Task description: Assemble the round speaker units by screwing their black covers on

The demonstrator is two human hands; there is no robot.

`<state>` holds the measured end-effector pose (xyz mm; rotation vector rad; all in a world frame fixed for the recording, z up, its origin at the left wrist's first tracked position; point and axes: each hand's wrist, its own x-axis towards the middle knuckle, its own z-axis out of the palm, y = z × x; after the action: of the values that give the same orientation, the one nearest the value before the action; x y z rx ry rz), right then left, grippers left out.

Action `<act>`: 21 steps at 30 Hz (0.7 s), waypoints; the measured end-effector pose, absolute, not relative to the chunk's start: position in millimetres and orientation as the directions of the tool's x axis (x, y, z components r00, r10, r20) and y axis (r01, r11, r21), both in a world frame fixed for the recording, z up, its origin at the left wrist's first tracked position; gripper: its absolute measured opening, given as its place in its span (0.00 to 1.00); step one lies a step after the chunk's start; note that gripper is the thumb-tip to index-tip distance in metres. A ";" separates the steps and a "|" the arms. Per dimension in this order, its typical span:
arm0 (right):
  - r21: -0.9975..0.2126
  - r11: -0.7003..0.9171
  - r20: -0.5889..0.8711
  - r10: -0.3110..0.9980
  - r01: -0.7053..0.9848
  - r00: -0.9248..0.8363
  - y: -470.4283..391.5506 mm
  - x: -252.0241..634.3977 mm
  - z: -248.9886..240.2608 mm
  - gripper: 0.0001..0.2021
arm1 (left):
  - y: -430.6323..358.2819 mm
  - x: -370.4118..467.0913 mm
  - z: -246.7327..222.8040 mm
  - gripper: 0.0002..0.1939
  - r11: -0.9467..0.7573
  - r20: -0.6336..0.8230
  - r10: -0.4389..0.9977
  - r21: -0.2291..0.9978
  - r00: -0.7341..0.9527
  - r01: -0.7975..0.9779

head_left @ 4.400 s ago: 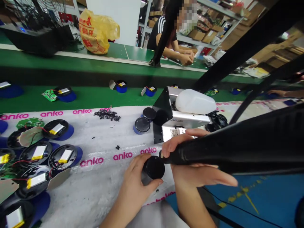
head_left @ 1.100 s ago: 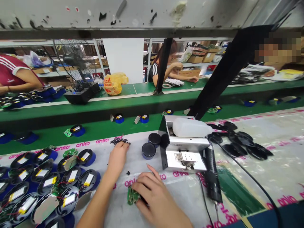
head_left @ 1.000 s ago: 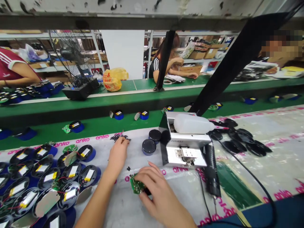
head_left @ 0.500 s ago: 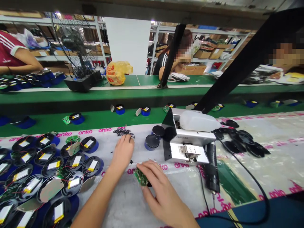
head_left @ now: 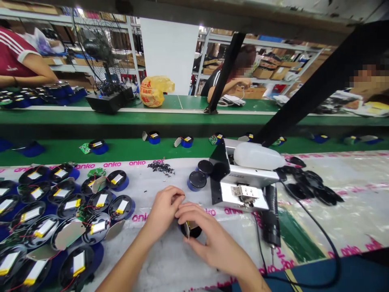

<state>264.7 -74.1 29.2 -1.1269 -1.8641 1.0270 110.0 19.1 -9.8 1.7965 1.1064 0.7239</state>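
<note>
My right hand (head_left: 206,231) curls round a circuit board (head_left: 187,232), now seen nearly edge-on, standing tilted over a round dark-blue housing (head_left: 196,232) on the plastic sheet. Fingers and thumb hide most of both. Close beside it, my left hand (head_left: 162,209) has its fingertips pinched together at the board's upper end. Whatever lies between those fingertips is too small or hidden to make out. Beyond the left hand lies a pile of tiny black parts (head_left: 162,166).
Many open blue housings with white batteries (head_left: 101,200) crowd the left side. To the right stand a metal screw feeder (head_left: 243,194), a black electric screwdriver (head_left: 270,219) with its cable, and black round covers (head_left: 306,178). Housings line the green belt (head_left: 127,150); people sit beyond.
My left hand has come back from the black parts pile to my right hand, fingers pinched. My right hand has turned the board from face-up to nearly edge-on, exposing the housing.
</note>
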 end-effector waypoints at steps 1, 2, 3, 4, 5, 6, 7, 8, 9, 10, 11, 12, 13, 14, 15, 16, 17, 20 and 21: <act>-0.890 0.298 0.174 0.921 0.345 -0.348 -73.7 264.5 27.4 0.23 | 11.3 107.2 -11.0 0.08 -0.159 0.001 0.898 0.933 0.440 0.323; -0.888 0.293 0.173 0.927 0.355 -0.332 -73.5 264.3 24.8 0.21 | 3.8 104.5 -12.7 0.08 -0.102 -0.027 0.895 0.960 0.445 0.262; -0.882 0.290 0.174 0.933 0.371 -0.315 -73.7 264.1 21.8 0.20 | -2.8 101.9 -14.6 0.08 -0.048 -0.050 0.894 0.977 0.445 0.207; -0.872 0.294 0.182 0.937 0.391 -0.298 -73.9 264.1 18.7 0.18 | -8.3 99.6 -16.5 0.08 -0.002 -0.070 0.895 0.987 0.441 0.160; -0.859 0.302 0.195 0.940 0.415 -0.281 -74.3 264.2 16.0 0.17 | -12.8 97.6 -18.1 0.08 0.039 -0.088 0.897 0.992 0.432 0.121; -0.843 0.309 0.209 0.942 0.440 -0.263 -74.5 264.5 13.8 0.17 | -16.2 96.0 -19.4 0.08 0.072 -0.102 0.902 0.994 0.420 0.088; -0.826 0.317 0.222 0.943 0.465 -0.248 -74.6 264.9 12.6 0.16 | -18.9 94.8 -20.2 0.09 0.099 -0.115 0.907 0.993 0.404 0.060; -0.807 0.328 0.236 0.941 0.490 -0.242 -74.4 265.5 12.1 0.17 | -21.2 93.8 -20.4 0.09 0.120 -0.124 0.914 0.992 0.387 0.036; -0.781 0.346 0.251 0.936 0.520 -0.245 -74.0 266.2 12.4 0.16 | -23.5 93.2 -20.3 0.09 0.133 -0.129 0.920 0.991 0.369 0.014; -0.744 0.370 0.267 0.928 0.556 -0.259 -73.4 267.0 13.0 0.15 | -26.1 92.7 -19.8 0.09 0.141 -0.130 0.926 0.990 0.355 -0.004; -0.694 0.402 0.288 0.915 0.597 -0.282 -72.5 268.0 13.7 0.13 | -29.0 92.3 -19.4 0.09 0.148 -0.132 0.930 0.989 0.343 -0.023; -0.632 0.438 0.314 0.899 0.639 -0.305 -71.5 269.2 14.3 0.10 | -32.2 91.9 -19.0 0.09 0.156 -0.132 0.933 0.987 0.335 -0.045; -0.567 0.468 0.340 0.882 0.677 -0.326 -70.4 270.4 14.4 0.07 | -35.6 91.5 -18.9 0.09 0.161 -0.131 0.936 0.985 0.327 -0.068; -0.514 0.486 0.357 0.870 0.706 -0.339 -69.3 271.8 14.3 0.06 | -38.8 90.9 -19.2 0.08 0.163 -0.127 0.938 0.982 0.323 -0.090; -0.489 0.493 0.365 0.865 0.720 -0.344 -68.3 273.3 14.2 0.08 | -41.5 90.3 -19.9 0.08 0.159 -0.117 0.940 0.981 0.321 -0.107; -0.491 0.494 0.366 0.865 0.717 -0.344 -67.3 274.8 14.2 0.09 | -43.6 89.6 -20.9 0.07 0.151 -0.106 0.940 0.981 0.323 -0.119; -0.511 0.492 0.360 0.867 0.705 -0.344 -66.6 276.4 14.7 0.09 | -45.0 88.9 -22.1 0.07 0.140 -0.093 0.941 0.982 0.326 -0.123; -0.588 0.487 0.313 0.873 0.646 -0.374 -65.5 281.7 19.3 0.09 | -45.0 87.5 -26.0 0.06 0.143 -0.095 0.937 0.982 0.335 -0.120; -0.603 0.485 0.295 0.873 0.633 -0.388 -65.6 283.7 21.1 0.12 | -44.2 87.4 -27.1 0.06 0.153 -0.105 0.938 0.981 0.331 -0.122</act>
<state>283.7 -65.6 21.1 -1.2369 -2.1474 0.5345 87.4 -44.2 -27.1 1.1473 0.9232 0.9402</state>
